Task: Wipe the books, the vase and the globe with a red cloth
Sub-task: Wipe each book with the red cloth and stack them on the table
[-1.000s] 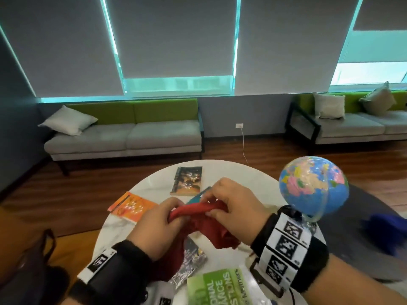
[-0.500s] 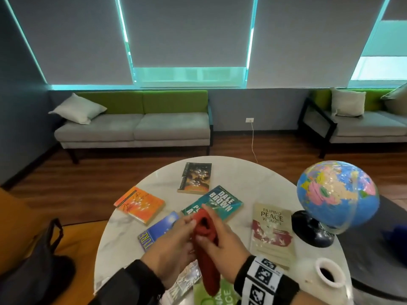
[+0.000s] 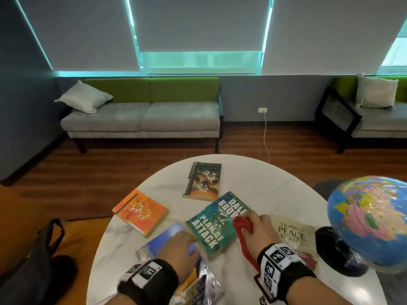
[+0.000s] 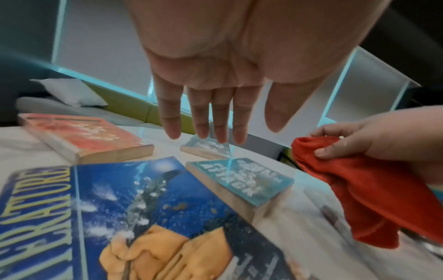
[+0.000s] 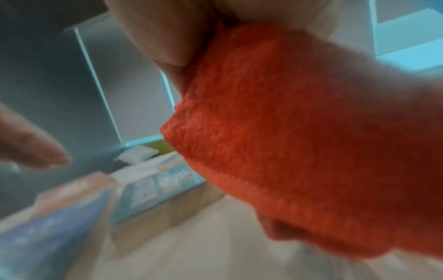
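Note:
Several books lie flat on the round white table (image 3: 259,186). My right hand (image 3: 256,226) grips the bunched red cloth (image 3: 241,225) beside the right edge of the teal book (image 3: 211,225); the cloth (image 4: 364,191) hangs down from my fingers and fills the right wrist view (image 5: 299,132). My left hand (image 3: 179,242) hovers with straight fingers (image 4: 203,113) over the blue book (image 3: 163,239), holding nothing. The globe (image 3: 370,221) stands on its black base at the table's right. An orange book (image 3: 141,211), a dark book (image 3: 203,181) and a beige book (image 3: 293,234) lie around. The vase is out of view.
More books or magazines (image 3: 202,285) lie at the table's near edge by my left wrist. A black bag (image 3: 37,269) sits on an orange seat at the left. Grey and green sofas (image 3: 143,115) stand by the far wall across a wooden floor.
My hands have parted: the left let go of the cloth and moved left over the blue book, while the right carried the cloth forward to the teal book. The view tilted down.

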Demonstrator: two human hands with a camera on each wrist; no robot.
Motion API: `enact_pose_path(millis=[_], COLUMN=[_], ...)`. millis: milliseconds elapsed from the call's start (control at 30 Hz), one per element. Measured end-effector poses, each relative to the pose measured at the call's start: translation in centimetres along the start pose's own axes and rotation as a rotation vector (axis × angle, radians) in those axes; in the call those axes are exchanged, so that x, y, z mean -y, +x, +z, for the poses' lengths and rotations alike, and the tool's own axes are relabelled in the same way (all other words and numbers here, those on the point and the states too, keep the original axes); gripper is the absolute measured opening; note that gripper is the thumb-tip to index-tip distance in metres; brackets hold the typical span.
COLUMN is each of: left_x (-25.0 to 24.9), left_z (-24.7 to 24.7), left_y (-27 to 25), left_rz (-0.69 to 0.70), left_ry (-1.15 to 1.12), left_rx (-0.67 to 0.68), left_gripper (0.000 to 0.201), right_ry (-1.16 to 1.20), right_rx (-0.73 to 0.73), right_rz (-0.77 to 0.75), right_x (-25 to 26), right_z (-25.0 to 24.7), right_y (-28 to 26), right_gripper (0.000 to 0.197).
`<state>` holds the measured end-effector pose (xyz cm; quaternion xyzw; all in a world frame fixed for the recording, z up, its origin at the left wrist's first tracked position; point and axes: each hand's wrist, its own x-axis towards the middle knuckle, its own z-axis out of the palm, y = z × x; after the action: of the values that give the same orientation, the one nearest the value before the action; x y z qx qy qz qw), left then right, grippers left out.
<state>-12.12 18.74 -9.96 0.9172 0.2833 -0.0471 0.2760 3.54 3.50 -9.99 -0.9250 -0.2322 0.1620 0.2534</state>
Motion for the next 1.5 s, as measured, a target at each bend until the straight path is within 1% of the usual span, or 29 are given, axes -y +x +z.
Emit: enact_pose_path(millis=[100, 233, 267, 333, 367, 433, 467, 533, 567, 700, 800, 867, 933, 967, 1000, 1033, 1067, 1100, 1133, 1167, 1200, 1233, 1267, 1333, 1367, 1400, 1433, 1467, 1500], left_x=[0.6, 0.7, 0.8, 1.0, 1.2, 1.6, 1.7, 1.9, 1.9, 1.7, 1.5, 1.3, 1.1, 1.0, 1.0, 1.1, 1.0, 1.0, 0.8, 0.7, 0.5, 0.4, 0.3, 0.4, 0.5, 0.5, 0.6, 0.6, 0.6], left_z=[1.3, 2.7, 2.8, 2.9, 2.9, 2.9, 2.8, 2.7, 2.6, 2.7, 3.2, 3.3, 3.2, 3.2, 3.1, 3.0, 2.8, 2.6, 2.4, 2.2, 2.1, 2.1, 2.0, 2.1, 2.1, 2.1, 2.1, 2.0, 2.0], left_y=[1.7, 3.2, 3.5, 4.1, 4.4, 4.9, 5.1, 5.6, 5.9, 6.4, 6.5, 6.5, 6.4, 6.5, 6.5, 6.6, 6.6, 6.7, 6.7, 6.8, 6.8, 6.8, 6.8, 6.8, 6.7, 6.6, 6.5, 6.4, 6.3], left_rz=[0.076, 0.126, 0.127, 0.130, 0.134, 0.145, 0.157, 0.184, 0.195, 0.197, 0.165, 0.152, 0.141, 0.136, 0.136, 0.137, 0.136, 0.130, 0.127, 0.120, 0.110, 0.096, 0.084, 0.078, 0.083, 0.089, 0.093, 0.098, 0.099], left_ry=[0.150, 0.272, 0.297, 0.356, 0.384, 0.434, 0.455, 0.474, 0.475, 0.500, 0.536, 0.554, 0.565, 0.562, 0.555, 0.543, 0.525, 0.508, 0.501, 0.502, 0.507, 0.507, 0.502, 0.468, 0.438, 0.407, 0.387, 0.383, 0.387], left_rx=[0.078, 0.161, 0.176, 0.215, 0.238, 0.288, 0.306, 0.325, 0.326, 0.315, 0.324, 0.323, 0.324, 0.324, 0.327, 0.331, 0.336, 0.343, 0.350, 0.359, 0.366, 0.369, 0.371, 0.366, 0.358, 0.349, 0.341, 0.333, 0.328], left_gripper=[0.042, 0.045, 0.047, 0.052, 0.055, 0.058, 0.058, 0.053, 0.050, 0.043, 0.043, 0.043, 0.042, 0.042, 0.041, 0.040, 0.039, 0.037, 0.036, 0.034, 0.031, 0.029, 0.026, 0.024, 0.024, 0.025, 0.025, 0.026, 0.027], right_ry=[-0.084, -0.045, -0.024, 0.025, 0.053, 0.125, 0.158, 0.181, 0.169, 0.168, 0.133, 0.119, 0.180, 0.196, 0.212, 0.255, 0.291, 0.356, 0.362, 0.289, 0.213, 0.203, 0.221, 0.268, 0.253, 0.257, 0.299, 0.320, 0.323], right_rx=[0.025, 0.119, 0.155, 0.232, 0.239, 0.205, 0.158, 0.084, 0.103, 0.246, 0.147, 0.128, 0.214, 0.267, 0.281, 0.251, 0.177, 0.101, 0.032, 0.047, 0.121, 0.209, 0.239, 0.267, 0.207, 0.094, 0.013, 0.000, 0.025], right_rz=[-0.062, -0.196, -0.201, -0.170, -0.142, -0.061, -0.003, 0.091, 0.115, 0.060, 0.073, 0.092, 0.075, 0.050, 0.032, 0.061, 0.074, 0.140, 0.188, 0.216, 0.181, 0.145, 0.095, 0.066, 0.101, 0.164, 0.223, 0.233, 0.218], right_x=[0.0, 0.4, 0.4, 0.5, 0.3, 0.0, -0.1, -0.3, -0.1, 0.3, -0.6, -0.6, -0.8, -0.6, -0.7, -0.9, -1.3, -1.2, -1.6, -1.6, -1.4, -1.3, -1.3, -1.6, -1.6, -1.8, -1.8, -1.8, -1.3], right_z=[1.4, 3.8, 4.6, 5.7, 6.0, 5.8, 5.2, 4.7, 4.8, 5.7, 4.2, 4.1, 5.2, 5.4, 5.3, 4.7, 4.3, 3.5, 3.6, 3.8, 4.5, 5.3, 5.8, 5.7, 5.0, 4.5, 3.9, 4.1, 4.2], right_y=[0.5, 0.8, 1.0, 1.2, 1.4, 2.3, 2.9, 3.8, 4.1, 3.1, 5.0, 6.2, 6.2, 5.8, 5.8, 6.1, 6.9, 7.6, 8.4, 8.7, 8.6, 8.4, 8.0, 7.9, 8.4, 9.3, 9.7, 9.8, 9.4], right_gripper=[0.037, 0.035, 0.033, 0.033, 0.032, 0.022, 0.016, 0.016, 0.015, 0.010, 0.017, 0.018, 0.014, 0.016, 0.020, 0.022, 0.022, 0.024, 0.027, 0.027, 0.023, 0.020, 0.019, 0.020, 0.022, 0.023, 0.022, 0.022, 0.021])
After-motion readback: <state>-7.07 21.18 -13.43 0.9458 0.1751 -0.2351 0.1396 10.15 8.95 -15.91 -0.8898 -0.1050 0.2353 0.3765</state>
